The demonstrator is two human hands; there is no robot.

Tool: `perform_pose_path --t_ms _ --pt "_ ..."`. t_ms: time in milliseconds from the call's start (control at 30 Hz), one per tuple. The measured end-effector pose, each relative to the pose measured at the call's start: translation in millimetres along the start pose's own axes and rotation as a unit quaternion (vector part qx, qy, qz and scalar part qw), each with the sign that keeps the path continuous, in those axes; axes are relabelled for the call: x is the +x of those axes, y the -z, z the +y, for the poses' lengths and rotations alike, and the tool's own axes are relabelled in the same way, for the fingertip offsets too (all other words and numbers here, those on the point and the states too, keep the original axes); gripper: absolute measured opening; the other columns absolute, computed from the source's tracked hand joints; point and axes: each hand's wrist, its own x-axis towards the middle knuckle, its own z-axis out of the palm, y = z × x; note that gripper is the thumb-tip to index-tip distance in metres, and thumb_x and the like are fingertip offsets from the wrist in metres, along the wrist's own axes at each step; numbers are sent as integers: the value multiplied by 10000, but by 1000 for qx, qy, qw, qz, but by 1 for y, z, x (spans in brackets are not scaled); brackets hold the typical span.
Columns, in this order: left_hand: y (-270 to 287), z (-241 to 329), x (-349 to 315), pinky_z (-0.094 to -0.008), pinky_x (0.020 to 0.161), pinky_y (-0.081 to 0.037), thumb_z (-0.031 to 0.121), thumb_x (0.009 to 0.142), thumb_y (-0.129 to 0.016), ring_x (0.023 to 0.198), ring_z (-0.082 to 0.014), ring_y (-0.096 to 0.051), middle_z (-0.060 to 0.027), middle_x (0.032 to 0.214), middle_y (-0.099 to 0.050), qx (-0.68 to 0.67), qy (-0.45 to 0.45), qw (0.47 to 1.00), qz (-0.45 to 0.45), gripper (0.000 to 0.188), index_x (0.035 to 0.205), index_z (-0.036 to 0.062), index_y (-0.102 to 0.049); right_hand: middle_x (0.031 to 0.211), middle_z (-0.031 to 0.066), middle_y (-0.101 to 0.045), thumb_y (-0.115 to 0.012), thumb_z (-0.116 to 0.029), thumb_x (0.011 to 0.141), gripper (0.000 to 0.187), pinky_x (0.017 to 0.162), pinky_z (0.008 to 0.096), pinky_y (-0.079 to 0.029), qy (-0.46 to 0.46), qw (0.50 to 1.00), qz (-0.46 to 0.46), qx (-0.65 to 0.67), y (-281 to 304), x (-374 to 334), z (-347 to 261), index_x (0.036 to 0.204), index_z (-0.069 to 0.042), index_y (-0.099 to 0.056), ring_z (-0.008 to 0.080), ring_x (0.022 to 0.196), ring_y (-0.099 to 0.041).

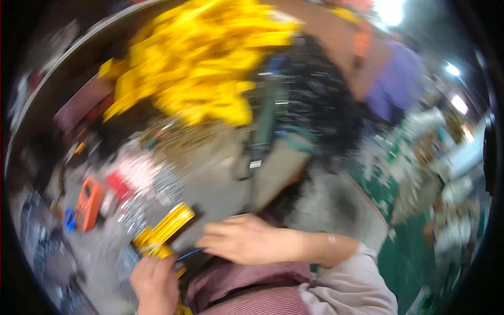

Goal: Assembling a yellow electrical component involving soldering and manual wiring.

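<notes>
In the lower left, my left hand is closed at the lower end of a yellow plastic part, which has a long trough-like top. The fingers of my right hand are pressed together, just right of that part. A thin blue wire runs from the yellow part to the right fingertips, which pinch its end. Motion blur hides the finer detail of both grips.
A heap of yellow plastic parts lies at the far side, beside a dark heap. An orange device and small pinkish pieces lie left. At the upper right is a person in purple. Green floor shows at right.
</notes>
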Motion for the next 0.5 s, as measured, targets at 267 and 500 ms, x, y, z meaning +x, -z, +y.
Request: perform_pose_path --t_ms 267,500 --pt "24 -4 -3 -319 526 -477 81 686 -588 629 -192 -590 -51 710 -542 -54 -45 998 2 249 929 28 -583 724 59 -583 -665 -106 797 92 506 324 -473 -27 976 -109 186 12 43 -17 866 -59 -627 229 594 -596" --pt "36 -20 -1 -381 581 -511 207 781 -661 667 -271 -647 -112 765 -639 -231 47 964 -123 336 1059 29 -603 692 64 -576 -664 -91 788 93 482 304 -450 -50 963 -130 232 0 39 -7 867 -57 -628 223 540 -582"
